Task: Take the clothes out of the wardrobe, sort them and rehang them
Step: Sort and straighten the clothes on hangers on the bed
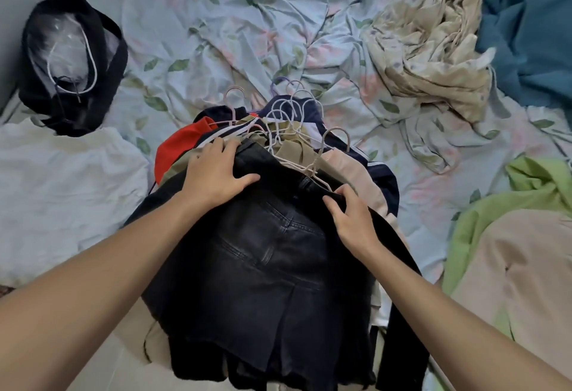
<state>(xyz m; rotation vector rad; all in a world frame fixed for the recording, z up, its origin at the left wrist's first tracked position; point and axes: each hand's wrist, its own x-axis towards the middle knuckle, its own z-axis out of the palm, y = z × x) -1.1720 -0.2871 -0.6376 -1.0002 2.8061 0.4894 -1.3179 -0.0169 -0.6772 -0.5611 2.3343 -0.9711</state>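
Observation:
A black denim skirt (266, 260) lies on top of a pile of hung clothes on the bed. My left hand (216, 170) rests flat on the skirt's waistband at the left, fingers spread. At the right end of the waistband, my right hand (349, 217) touches the cloth with fingers slightly bent, next to a white hanger (318, 161). Under the skirt lie a red garment (179, 149), khaki pieces (291, 149) and a navy garment with white stripes (380, 174). Several white hanger hooks (294, 109) stick out at the pile's far end.
The bed has a crumpled floral sheet (216, 19). A black bag (71, 59) lies far left above a white garment (62, 192). A beige floral cloth (433, 43) and teal fabric (532, 19) lie far right; green and beige clothes (510, 251) lie near right.

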